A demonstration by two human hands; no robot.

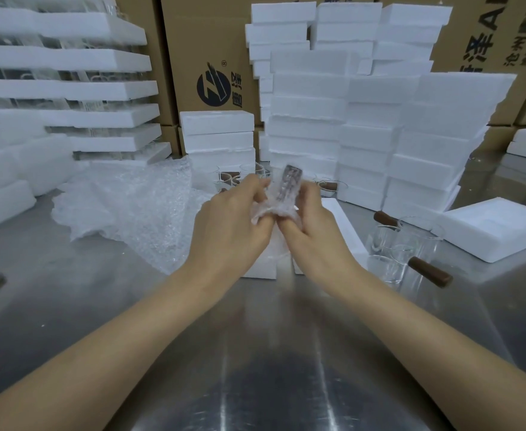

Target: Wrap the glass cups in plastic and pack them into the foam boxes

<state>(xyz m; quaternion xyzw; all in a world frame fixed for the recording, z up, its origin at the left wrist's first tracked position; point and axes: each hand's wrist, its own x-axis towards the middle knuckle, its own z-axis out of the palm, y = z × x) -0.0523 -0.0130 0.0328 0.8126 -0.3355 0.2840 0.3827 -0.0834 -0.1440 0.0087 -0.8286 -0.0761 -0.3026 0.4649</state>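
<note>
White foam boxes (364,119) and tan-brown cardboard cartons (205,32) printed with a black logo (212,88) and black lettering. The bubble wrap (131,206) is clear with a dotted bubble pattern, and a wrapped handle (288,188) shows dark brown through it. The glass cups (389,244) are clear with dark brown handles; the table (255,353) is silver-grey, streaked with pale reflections.

The left hand (233,222) and the right hand (314,225) are up over the shiny desk (255,353). Both hold a wrapped cup (283,197), with fingers (257,185) curled round it. Its brown handle pokes up. A white foam box (342,222) lies on the desk under the hands. More glass cups (392,244) with brown handles sit to the right. A heap of bubble wrap (131,206) lies to the left. Tall stacks of foam boxes (364,119) stand behind.
</note>
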